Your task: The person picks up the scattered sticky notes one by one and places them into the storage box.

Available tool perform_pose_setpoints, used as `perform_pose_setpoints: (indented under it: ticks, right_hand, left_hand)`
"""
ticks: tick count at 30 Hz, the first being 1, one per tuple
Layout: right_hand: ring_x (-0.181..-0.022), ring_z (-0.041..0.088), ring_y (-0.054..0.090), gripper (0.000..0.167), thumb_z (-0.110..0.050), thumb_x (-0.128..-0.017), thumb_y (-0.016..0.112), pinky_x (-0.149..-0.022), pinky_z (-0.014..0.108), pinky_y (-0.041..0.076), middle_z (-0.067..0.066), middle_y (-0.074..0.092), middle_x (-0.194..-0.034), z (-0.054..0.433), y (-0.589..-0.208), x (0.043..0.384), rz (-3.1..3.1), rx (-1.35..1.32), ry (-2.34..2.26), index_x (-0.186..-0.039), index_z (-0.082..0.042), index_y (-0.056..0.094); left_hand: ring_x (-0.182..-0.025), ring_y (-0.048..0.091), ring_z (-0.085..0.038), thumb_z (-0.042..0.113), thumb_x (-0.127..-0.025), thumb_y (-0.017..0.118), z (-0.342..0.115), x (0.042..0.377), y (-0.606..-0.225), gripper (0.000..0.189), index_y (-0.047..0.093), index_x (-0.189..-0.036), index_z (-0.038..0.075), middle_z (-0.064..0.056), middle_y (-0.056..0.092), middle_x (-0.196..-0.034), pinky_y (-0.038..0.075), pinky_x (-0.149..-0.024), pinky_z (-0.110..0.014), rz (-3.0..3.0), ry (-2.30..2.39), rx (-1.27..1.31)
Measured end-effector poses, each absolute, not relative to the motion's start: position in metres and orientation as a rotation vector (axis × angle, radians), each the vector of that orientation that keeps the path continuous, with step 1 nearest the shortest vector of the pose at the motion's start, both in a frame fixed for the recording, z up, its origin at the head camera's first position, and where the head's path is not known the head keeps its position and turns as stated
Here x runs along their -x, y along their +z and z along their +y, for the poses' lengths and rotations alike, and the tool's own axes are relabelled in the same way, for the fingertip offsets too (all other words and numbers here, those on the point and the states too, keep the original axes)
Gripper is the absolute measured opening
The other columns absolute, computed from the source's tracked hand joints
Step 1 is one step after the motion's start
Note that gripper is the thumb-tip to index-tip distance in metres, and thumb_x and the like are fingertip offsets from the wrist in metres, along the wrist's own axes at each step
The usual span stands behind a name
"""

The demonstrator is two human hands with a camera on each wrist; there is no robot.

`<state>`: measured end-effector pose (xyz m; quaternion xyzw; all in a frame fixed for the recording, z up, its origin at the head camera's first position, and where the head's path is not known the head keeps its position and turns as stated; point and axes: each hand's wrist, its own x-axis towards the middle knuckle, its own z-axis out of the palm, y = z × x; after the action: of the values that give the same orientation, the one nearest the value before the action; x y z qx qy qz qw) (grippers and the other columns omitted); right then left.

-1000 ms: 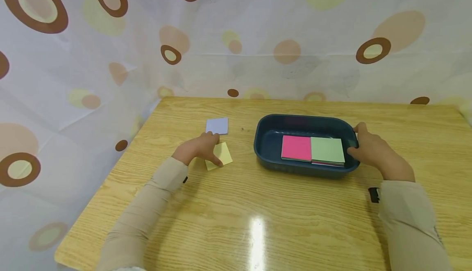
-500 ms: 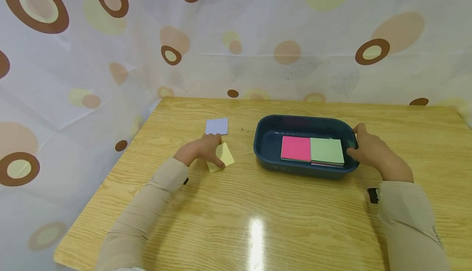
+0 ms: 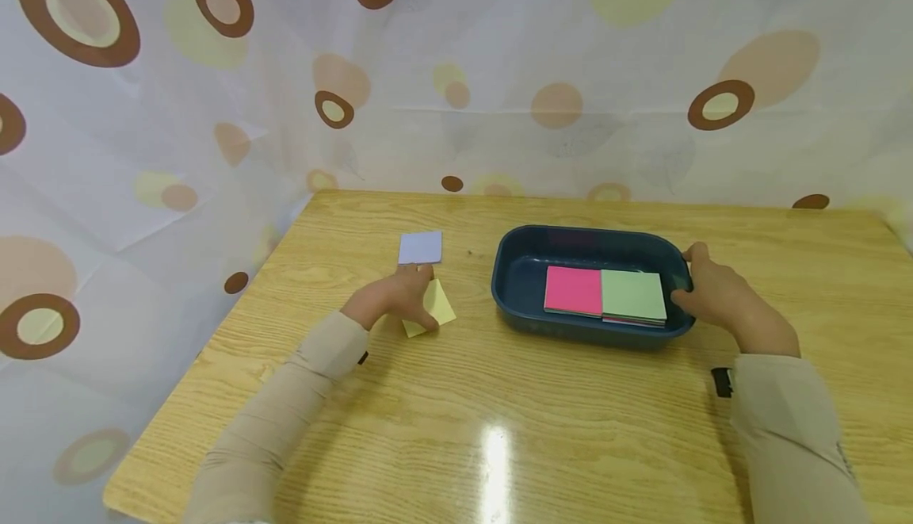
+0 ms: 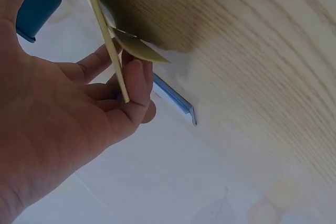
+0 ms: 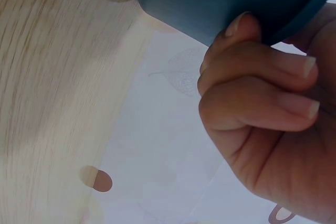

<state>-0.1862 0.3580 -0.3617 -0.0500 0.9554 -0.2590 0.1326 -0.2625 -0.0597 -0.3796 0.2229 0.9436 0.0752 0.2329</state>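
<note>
My left hand (image 3: 401,296) holds a yellow sticky note pad (image 3: 440,304) low over the table, thumb on the near side. The left wrist view shows the pad (image 4: 107,40) edge-on, with a loose lower part bending away at the fingertips. A lavender sticky note pad (image 3: 421,247) lies just beyond that hand. My right hand (image 3: 723,300) grips the right rim of a dark blue plastic bin (image 3: 542,326), its fingers curled outside the wall. Inside the bin, a pink pad stack (image 3: 573,290) sits beside a pale green one (image 3: 633,296); other colours show at their edges.
The wooden table (image 3: 428,429) reaches back to a patterned white sheet (image 3: 499,72) hanging behind and at the left. Between the left hand and the bin lies a strip of bare wood. A light reflection shows near the front.
My left hand and the yellow pad have shifted slightly to the right and nearer. The right hand keeps its grip on the bin, which stays in place.
</note>
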Motion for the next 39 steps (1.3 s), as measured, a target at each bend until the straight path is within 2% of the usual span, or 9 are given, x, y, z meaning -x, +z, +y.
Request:
perform_pose_setpoints:
  ticks: [7,12,17,24,30,35,39]
  right_hand:
    - [-0.054,0.02,0.045,0.061,-0.009,-0.095,0.049,-0.053,0.034,0.036,0.008,0.046,-0.061,0.359,-0.361,0.187,2.772,0.135,-0.743,-0.131,0.02,0.01]
    - [-0.056,0.021,0.046,0.061,-0.009,-0.094,0.049,-0.054,0.034,0.036,0.009,0.048,-0.062,0.359,-0.362,0.186,2.766,0.139,-0.748,-0.13,0.02,0.01]
    - [-0.055,0.021,0.045,0.061,-0.01,-0.094,0.049,-0.053,0.034,0.036,0.009,0.047,-0.062,0.36,-0.364,0.186,2.766,0.141,-0.749,-0.13,0.02,0.01]
    - [-0.054,0.021,0.046,0.061,-0.01,-0.094,0.049,-0.054,0.034,0.036,0.009,0.048,-0.061,0.359,-0.363,0.187,2.767,0.137,-0.743,-0.131,0.02,0.01]
    - [-0.055,0.021,0.046,0.061,-0.01,-0.094,0.049,-0.054,0.034,0.036,0.008,0.047,-0.061,0.359,-0.363,0.187,2.771,0.14,-0.734,-0.13,0.02,0.01]
    - [-0.055,0.021,0.046,0.062,-0.01,-0.095,0.05,-0.054,0.034,0.036,0.008,0.047,-0.061,0.358,-0.363,0.187,2.771,0.132,-0.736,-0.131,0.02,0.01]
    - [-0.055,0.021,0.046,0.062,-0.01,-0.094,0.049,-0.054,0.034,0.036,0.008,0.047,-0.062,0.359,-0.362,0.187,2.773,0.132,-0.74,-0.131,0.02,0.01]
  left_hand:
    - [-0.095,0.05,-0.025,0.029,-0.071,0.084,-0.057,0.264,-0.386,0.082,0.04,-0.131,-0.004,-0.013,0.053,-0.107,0.045,-0.085,-0.038,2.635,0.252,-0.672]
    - [-0.101,0.051,-0.027,0.027,-0.071,0.084,-0.055,0.263,-0.39,0.085,0.036,-0.135,-0.003,-0.016,0.053,-0.114,0.045,-0.09,-0.04,2.645,0.247,-0.704]
    - [-0.1,0.051,-0.028,0.028,-0.07,0.085,-0.053,0.259,-0.391,0.087,0.035,-0.136,-0.001,-0.016,0.055,-0.111,0.044,-0.088,-0.042,2.676,0.207,-0.728]
    - [-0.116,0.045,-0.034,0.031,-0.072,0.082,-0.054,0.254,-0.388,0.094,0.03,-0.144,0.001,-0.022,0.045,-0.129,0.037,-0.1,-0.047,2.711,0.159,-0.755]
    - [-0.102,0.04,-0.028,0.038,-0.075,0.078,-0.059,0.252,-0.388,0.092,0.035,-0.145,-0.002,-0.017,0.042,-0.117,0.038,-0.091,-0.042,2.728,0.095,-0.793]
    - [-0.109,0.044,-0.032,0.035,-0.076,0.074,-0.061,0.254,-0.392,0.093,0.028,-0.147,-0.003,-0.021,0.045,-0.126,0.037,-0.098,-0.044,2.753,0.094,-0.87]
    - [-0.106,0.047,-0.031,0.029,-0.075,0.073,-0.063,0.256,-0.395,0.081,0.032,-0.141,0.003,-0.019,0.052,-0.122,0.037,-0.098,-0.044,2.815,0.157,-0.943]
